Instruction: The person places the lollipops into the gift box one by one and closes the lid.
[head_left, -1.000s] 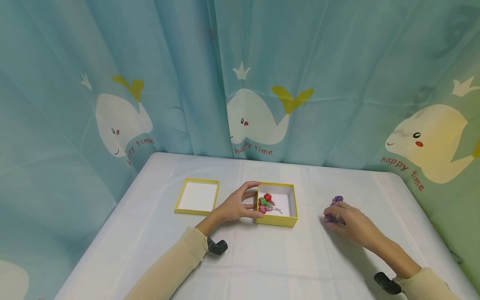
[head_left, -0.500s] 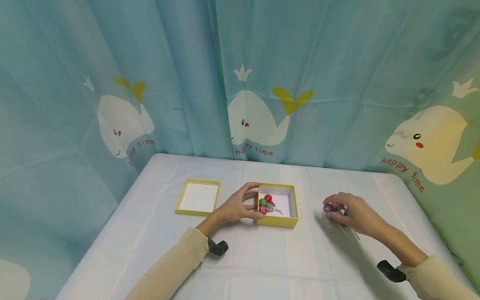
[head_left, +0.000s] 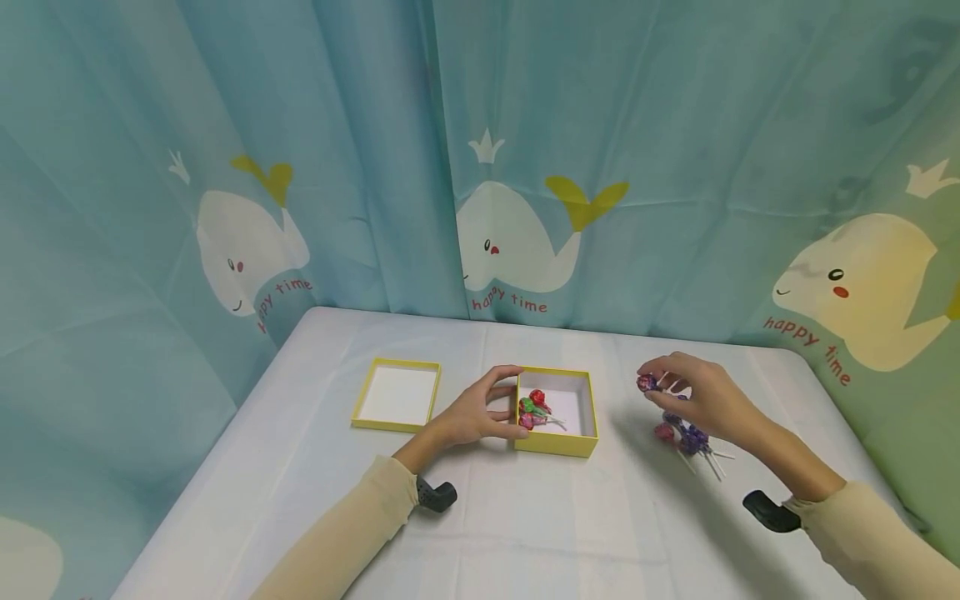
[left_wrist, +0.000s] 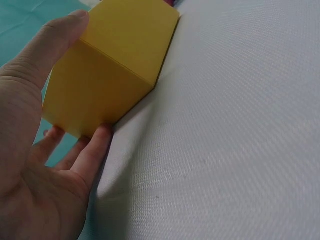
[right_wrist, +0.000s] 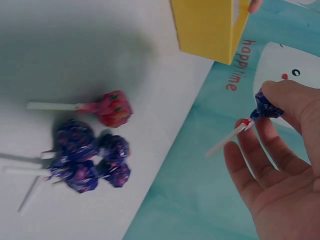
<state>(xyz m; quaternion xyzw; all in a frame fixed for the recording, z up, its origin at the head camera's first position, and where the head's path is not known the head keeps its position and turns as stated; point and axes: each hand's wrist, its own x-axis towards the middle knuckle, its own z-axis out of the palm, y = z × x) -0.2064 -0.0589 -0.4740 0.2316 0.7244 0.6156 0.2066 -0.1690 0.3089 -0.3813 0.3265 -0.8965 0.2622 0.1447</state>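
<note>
My left hand [head_left: 471, 413] holds the left side of an open yellow box [head_left: 558, 443], thumb at the near corner and fingers toward the far one. Inside the box, red, green and pink lollipops [head_left: 535, 403] lie at its left end. My right hand [head_left: 708, 398] pinches a purple-wrapped lollipop [right_wrist: 268, 106] by its head between thumb and fingers, raised above the table, its white stick pointing away. Beneath that hand lies a pile of purple lollipops [right_wrist: 77, 142], with a pink lollipop [right_wrist: 115, 109] beside them.
A shallow yellow-rimmed lid [head_left: 396, 393], white inside, lies to the left of the box. The white-covered table [head_left: 555, 525] ends at a blue curtain [head_left: 390, 167] printed with whales, behind and at the sides.
My right hand has lifted off the pile with one purple lollipop, moving up and slightly left, so the pile shows beneath it. The left hand and the box have stayed in place.
</note>
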